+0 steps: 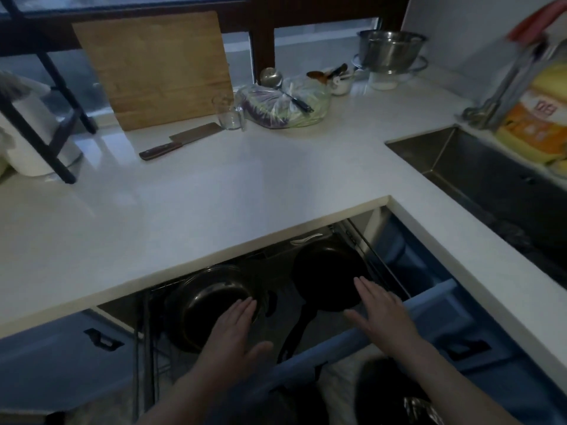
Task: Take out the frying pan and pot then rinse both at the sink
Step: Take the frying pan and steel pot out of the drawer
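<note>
A black frying pan (pixel 326 276) lies flat in an open pull-out drawer (pixel 429 305) under the table, its long dark handle (pixel 296 335) pointing back toward the person. Just to its left in the same drawer sits a dark, shiny pot (pixel 202 305), tilted on its side in a wire rack so its mouth faces outward. The person is reaching for both at once: the right hand (pixel 383 314) hovers over the near rim of the frying pan with fingers straight and spread, gripping nothing; the left hand (pixel 234 329) is over the pot's near rim, fingers likewise straight and holding nothing. Whether either hand actually touches metal cannot be told in this dim light. This looks like the very first step, taking the cookware out; nothing has been lifted or rinsed. Next, each hand would need to close on its piece, most likely the pan by its handle and the pot by its rim, then lift clear of the table's overhang. The steel sink (pixel 454 154) is set into the table to the right, well apart from the drawer. On the pale table (pixel 214 191) farther back lie a cleaver (pixel 181 141), a glass jug (pixel 230 113) and a bag of vegetables (pixel 285 107), with a wooden cutting board (pixel 153 69) leaning against the dark window. A steel mixing bowl (pixel 391 50) stands in the far corner, and orange and yellow packets (pixel 537 124) sit beyond the sink.
</note>
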Demonstrator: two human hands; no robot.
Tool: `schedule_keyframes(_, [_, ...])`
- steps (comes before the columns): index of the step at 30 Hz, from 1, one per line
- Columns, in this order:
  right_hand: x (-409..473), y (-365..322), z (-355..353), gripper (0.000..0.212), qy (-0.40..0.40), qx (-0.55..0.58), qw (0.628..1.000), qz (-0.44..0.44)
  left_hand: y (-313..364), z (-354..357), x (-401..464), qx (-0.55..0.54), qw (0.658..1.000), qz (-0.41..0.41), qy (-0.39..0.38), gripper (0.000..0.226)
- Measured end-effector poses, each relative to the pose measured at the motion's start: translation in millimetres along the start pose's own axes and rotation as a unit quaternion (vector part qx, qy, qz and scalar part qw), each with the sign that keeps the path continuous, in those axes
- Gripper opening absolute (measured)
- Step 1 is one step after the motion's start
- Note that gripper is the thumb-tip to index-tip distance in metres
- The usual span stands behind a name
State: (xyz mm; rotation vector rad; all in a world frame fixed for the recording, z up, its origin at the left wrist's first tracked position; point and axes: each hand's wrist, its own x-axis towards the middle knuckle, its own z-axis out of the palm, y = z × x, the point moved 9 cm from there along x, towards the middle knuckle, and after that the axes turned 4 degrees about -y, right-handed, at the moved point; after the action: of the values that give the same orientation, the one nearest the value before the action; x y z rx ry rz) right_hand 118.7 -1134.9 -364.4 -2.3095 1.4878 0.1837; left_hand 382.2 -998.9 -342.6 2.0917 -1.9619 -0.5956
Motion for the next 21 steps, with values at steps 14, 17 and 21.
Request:
schedule_keyframes(14, [137.1, 93.2, 21.4, 0.082, -0.163, 0.061, 0.981, 0.083, 33.6, 84.4, 223.0, -0.075, 0.990, 0.023, -0.117, 0.106])
schedule_keyframes(17, [155.6, 105.6, 43.8, 0.042, -0.197, 0.030, 0.974, 0.107, 21.0, 111.3, 249.8, -0.097, 0.983, 0.006, -0.156, 0.111])
schedule_keyframes(21, [171.6, 115.6, 68.5, 0.039, -0.189, 0.030, 0.973, 0.133, 3.6, 128.2, 272.7, -0.088, 0.982, 0.004, -0.165, 0.116])
